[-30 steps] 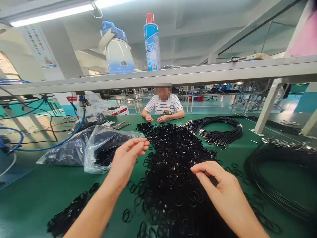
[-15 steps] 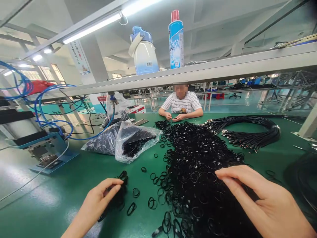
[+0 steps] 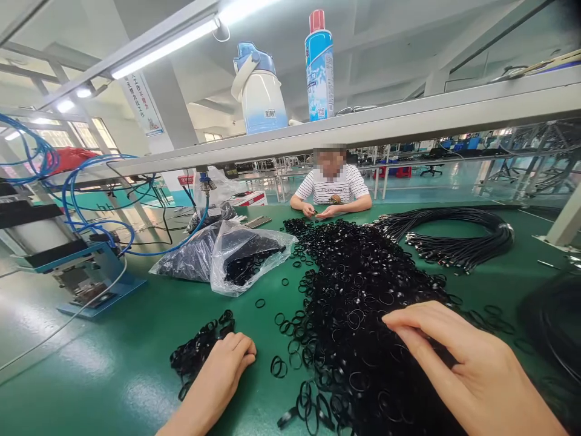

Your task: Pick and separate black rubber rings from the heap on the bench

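A big heap of black rings (image 3: 358, 290) spreads over the green table. Above its right side is my right hand (image 3: 458, 357), thumb and index finger pinched together; whatever is between the tips is lost against the black heap. My left hand (image 3: 224, 369) rests low on the table, fingers curled downward, just right of a smaller pile of black rings (image 3: 195, 348). Its fingertips are partly hidden, so I cannot make out what they hold. Several loose rings (image 3: 278, 366) lie between the small pile and the heap.
Clear plastic bags (image 3: 249, 257) with black parts lie behind the left hand. A blue machine (image 3: 97, 272) with hoses stands left. Bundled black cables (image 3: 463, 236) lie at the right. A shelf (image 3: 290, 142) crosses overhead. Opposite, a person (image 3: 331, 188) handles something small.
My left hand has moved right from the small pile, over the spot where two loose rings lay. My right hand has shifted slightly left, still pinched. The view has moved a little.
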Demonstrator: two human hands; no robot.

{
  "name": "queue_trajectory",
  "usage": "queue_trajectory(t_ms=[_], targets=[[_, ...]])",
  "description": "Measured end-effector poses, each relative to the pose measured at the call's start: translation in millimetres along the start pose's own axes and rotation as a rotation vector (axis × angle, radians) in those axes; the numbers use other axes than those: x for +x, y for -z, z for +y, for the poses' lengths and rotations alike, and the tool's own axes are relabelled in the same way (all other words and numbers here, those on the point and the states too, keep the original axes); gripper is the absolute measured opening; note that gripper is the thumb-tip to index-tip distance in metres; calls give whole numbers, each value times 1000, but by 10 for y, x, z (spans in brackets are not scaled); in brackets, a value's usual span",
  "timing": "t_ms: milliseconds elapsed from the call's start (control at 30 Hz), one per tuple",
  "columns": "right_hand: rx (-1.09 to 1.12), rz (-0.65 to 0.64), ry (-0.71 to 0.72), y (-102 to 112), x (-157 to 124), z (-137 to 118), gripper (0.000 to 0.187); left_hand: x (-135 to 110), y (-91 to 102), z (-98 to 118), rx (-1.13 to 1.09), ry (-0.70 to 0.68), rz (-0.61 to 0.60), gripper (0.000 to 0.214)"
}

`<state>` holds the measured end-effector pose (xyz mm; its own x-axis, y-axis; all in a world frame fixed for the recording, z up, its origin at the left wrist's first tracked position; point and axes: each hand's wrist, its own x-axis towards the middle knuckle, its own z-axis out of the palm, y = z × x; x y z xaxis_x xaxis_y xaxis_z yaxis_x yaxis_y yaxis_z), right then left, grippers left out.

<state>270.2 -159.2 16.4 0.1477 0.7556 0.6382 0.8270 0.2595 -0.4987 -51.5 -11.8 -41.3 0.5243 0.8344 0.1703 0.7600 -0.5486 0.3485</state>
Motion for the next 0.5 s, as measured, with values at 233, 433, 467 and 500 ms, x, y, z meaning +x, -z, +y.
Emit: queue_trajectory(t_ms=[233,433,467,500], targets=[[22,4,47,-2,40,-108,13,100,-30,416,-255,28,-1,21],[33,60,32,133,55,-76,14,209,-33,495,-336,3,26,25],[32,74,21,163,68,-77,13,211,-5,419,-309,13,81,24],[36,88,10,194,85,-87,13,217,27,338,-284,36,134,23]])
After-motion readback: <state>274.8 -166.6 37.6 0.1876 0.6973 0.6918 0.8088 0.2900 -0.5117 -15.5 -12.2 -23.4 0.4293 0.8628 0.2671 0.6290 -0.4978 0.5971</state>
